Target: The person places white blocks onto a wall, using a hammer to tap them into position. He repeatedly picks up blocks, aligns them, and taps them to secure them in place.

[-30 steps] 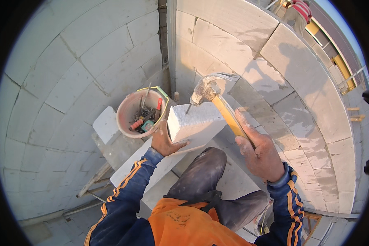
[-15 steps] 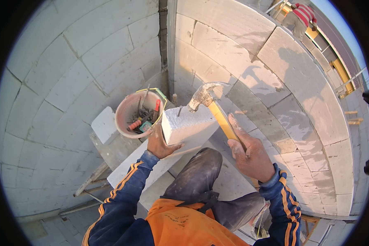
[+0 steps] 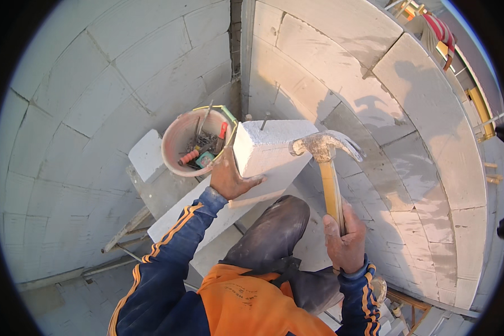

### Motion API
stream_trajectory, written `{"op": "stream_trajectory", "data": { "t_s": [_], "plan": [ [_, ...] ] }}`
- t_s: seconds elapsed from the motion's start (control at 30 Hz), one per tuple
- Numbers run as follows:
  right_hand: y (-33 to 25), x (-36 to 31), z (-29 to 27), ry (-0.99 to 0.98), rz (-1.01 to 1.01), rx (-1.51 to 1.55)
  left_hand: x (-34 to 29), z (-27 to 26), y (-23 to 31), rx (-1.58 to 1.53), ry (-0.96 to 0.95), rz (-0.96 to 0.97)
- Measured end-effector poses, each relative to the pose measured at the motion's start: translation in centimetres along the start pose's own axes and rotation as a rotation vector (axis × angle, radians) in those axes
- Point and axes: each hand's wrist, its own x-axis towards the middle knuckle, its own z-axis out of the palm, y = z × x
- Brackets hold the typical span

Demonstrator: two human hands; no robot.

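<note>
My right hand (image 3: pixel 346 238) is closed round the yellow handle of a claw hammer (image 3: pixel 329 185), its metal head raised to the right of a white block (image 3: pixel 269 147). A nail (image 3: pixel 265 121) stands up from the block's top face near its far left corner, apart from the hammer. With thumb stretched along the near side and fingers against the left side, my left hand (image 3: pixel 232 176) grips the block. Beyond that hand stands a pinkish bucket (image 3: pixel 176 131) holding loose nails, a red-handled tool (image 3: pixel 223 131) and a teal object (image 3: pixel 205 159).
Pale block walls (image 3: pixel 145 73) meet in a corner ahead, with another wall (image 3: pixel 425 168) curving round on the right. A loose white block (image 3: pixel 145 151) lies left of the bucket. Metal scaffold bars (image 3: pixel 126 231) show lower left. Another person in a striped top (image 3: pixel 439 31) is at the far upper right.
The hammer has moved right and down, away from the nail, and its head has turned so the claw points right. My left hand stays on the block. The view has shifted slightly.
</note>
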Motion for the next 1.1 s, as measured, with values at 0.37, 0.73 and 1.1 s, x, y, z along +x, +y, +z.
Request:
{"op": "stream_trajectory", "data": {
  "t_s": [0.37, 0.73, 1.1],
  "plan": [
    [7.6, -1.3, 13.9, -0.555, -0.448, -0.518, 3.5, 1.0, 1.1, 0.052, -0.096, -0.006],
    [15.4, 2.8, 34.1, -0.539, -0.583, -0.440, 3.7, 0.8, 6.3, 0.051, -0.225, -0.122],
    [21.8, 1.3, 37.1, -0.121, -0.409, -0.367, 4.2, 4.2, 8.1, 0.222, -0.055, -0.267]
  ]
}}
